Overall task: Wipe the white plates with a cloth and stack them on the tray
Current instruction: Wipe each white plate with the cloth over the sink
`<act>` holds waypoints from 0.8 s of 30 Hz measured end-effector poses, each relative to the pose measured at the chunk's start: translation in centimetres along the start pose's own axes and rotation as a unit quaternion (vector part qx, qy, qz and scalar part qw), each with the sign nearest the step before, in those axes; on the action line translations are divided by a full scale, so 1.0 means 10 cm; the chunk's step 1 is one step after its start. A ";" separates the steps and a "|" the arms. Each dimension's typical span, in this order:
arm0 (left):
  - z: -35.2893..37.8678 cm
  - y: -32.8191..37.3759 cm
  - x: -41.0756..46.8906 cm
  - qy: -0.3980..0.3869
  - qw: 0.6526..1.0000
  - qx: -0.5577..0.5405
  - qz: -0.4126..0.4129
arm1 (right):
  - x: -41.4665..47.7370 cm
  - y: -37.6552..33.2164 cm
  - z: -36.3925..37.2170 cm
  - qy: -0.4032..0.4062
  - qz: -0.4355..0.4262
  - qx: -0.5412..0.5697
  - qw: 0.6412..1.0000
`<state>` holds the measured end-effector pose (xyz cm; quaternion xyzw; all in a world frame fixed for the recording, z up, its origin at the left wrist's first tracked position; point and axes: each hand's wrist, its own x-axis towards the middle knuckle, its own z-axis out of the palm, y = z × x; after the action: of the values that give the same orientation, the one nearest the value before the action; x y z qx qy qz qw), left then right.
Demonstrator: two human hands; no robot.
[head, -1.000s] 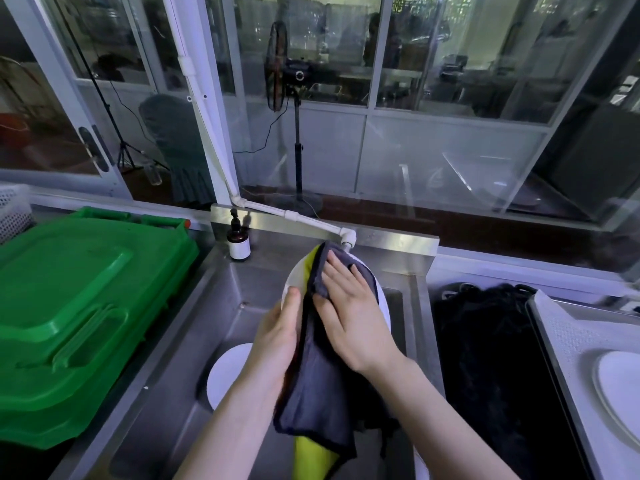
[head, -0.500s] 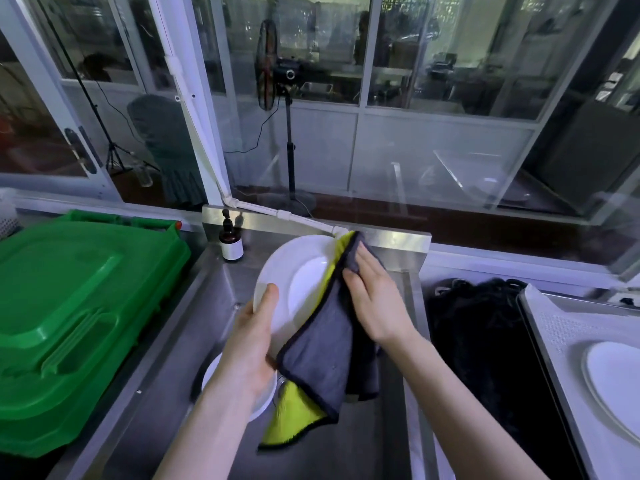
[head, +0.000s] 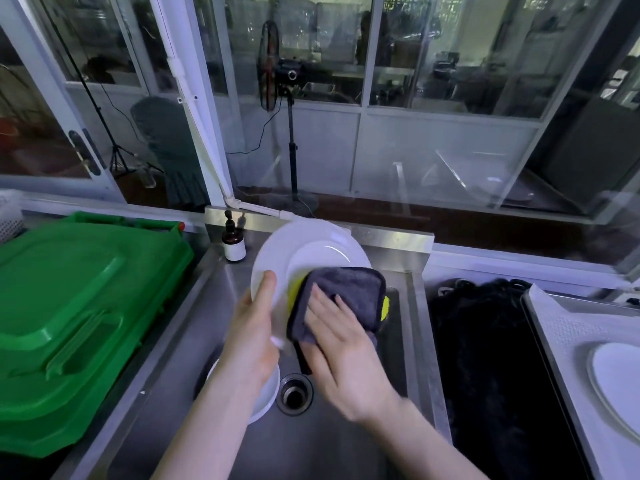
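Three white plates are in view: the upright plate (head: 311, 254), the plate in the sink (head: 268, 393) and the plate on the tray (head: 616, 375). There is one cloth (head: 346, 292), grey with a yellow side. Two hands show, a left hand (head: 252, 337) and a right hand (head: 343, 344). One steel sink (head: 311, 452) has one drain (head: 294, 393). One tray (head: 557, 327) sits at the right. Single items make up the rest: one green bin (head: 69, 306), one brown bottle (head: 234, 245), one white basket (head: 8, 220), one black heap (head: 485, 358) and, behind the glass, one standing fan (head: 268, 81).
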<state>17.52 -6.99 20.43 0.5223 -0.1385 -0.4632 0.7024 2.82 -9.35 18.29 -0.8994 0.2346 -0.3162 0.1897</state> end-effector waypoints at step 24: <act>-0.13 0.09 0.04 0.019 1.000 -0.009 0.007 | -0.15 0.07 0.00 0.020 0.051 -0.058 0.997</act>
<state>19.09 -6.49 20.52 0.5241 -0.1243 -0.4493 0.7128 1.57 -9.08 17.23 -0.8891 0.3019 -0.3102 0.1486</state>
